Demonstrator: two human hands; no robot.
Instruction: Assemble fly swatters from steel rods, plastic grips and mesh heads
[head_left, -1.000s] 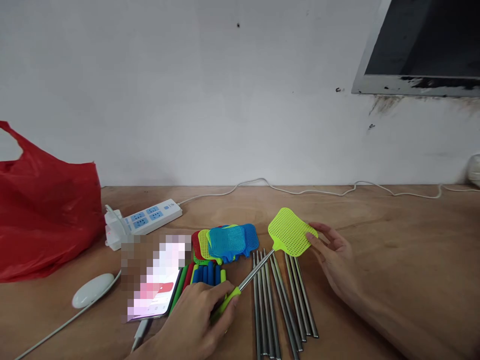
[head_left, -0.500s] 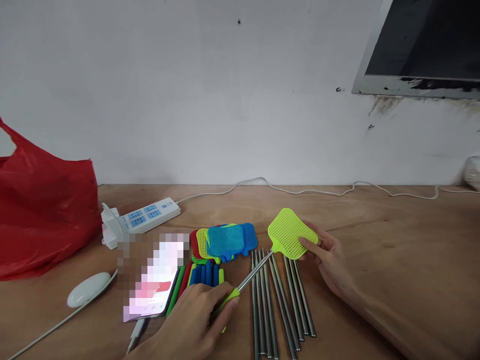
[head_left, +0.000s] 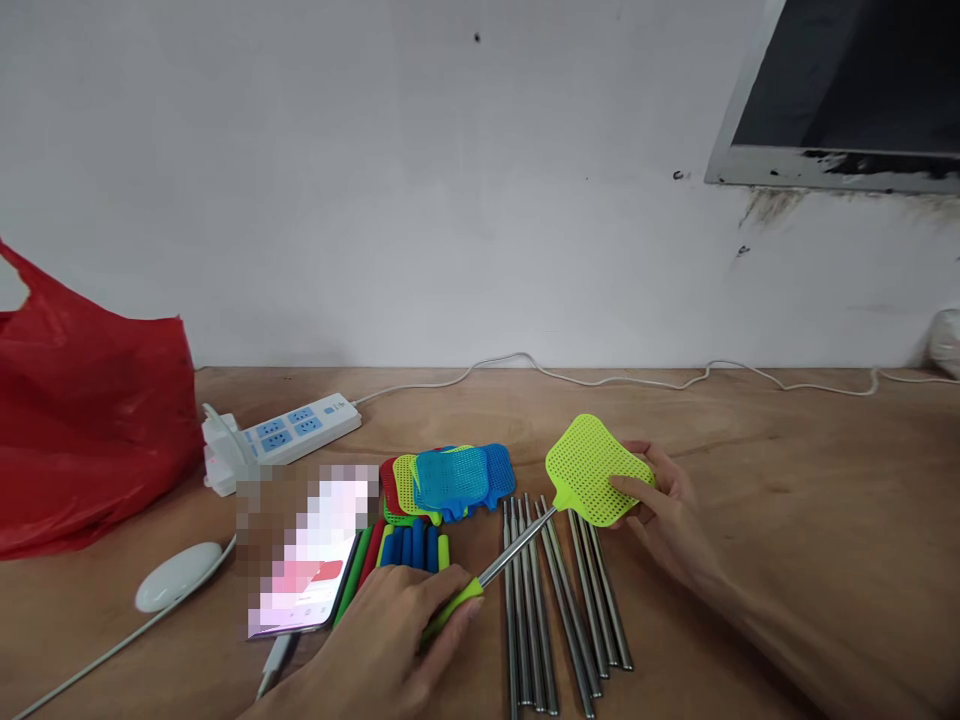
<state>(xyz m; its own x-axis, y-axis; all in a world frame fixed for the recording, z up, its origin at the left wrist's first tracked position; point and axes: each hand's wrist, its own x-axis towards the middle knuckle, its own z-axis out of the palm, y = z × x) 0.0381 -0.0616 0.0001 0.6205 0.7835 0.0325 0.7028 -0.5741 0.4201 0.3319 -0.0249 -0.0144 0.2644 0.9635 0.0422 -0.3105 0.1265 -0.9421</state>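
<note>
A yellow-green fly swatter [head_left: 592, 470] with a perforated head and a metal rod stretches between my two hands, tilted up to the right. My left hand [head_left: 397, 620] is closed around its yellow-green handle. With thumb on top and fingers behind, my right hand [head_left: 660, 500] pinches the right edge of its head. Several metal rods [head_left: 529, 610] lie side by side beneath the swatter. Loose swatter heads [head_left: 450, 480] in blue, yellow and red are piled left of it. Coloured handles [head_left: 409, 545] lie in a row, partly hidden by my left hand.
A phone [head_left: 315, 560], partly blurred out, rests left of the handles. Behind it is a power strip [head_left: 307, 430] with its cable along the wall. A white mouse-shaped object [head_left: 178, 577] and a red plastic bag [head_left: 97, 420] are at the left.
The swatter head and my right hand have shifted slightly to the right, and more of the metal rod shows. My left hand stays nearly in place on the handle.
</note>
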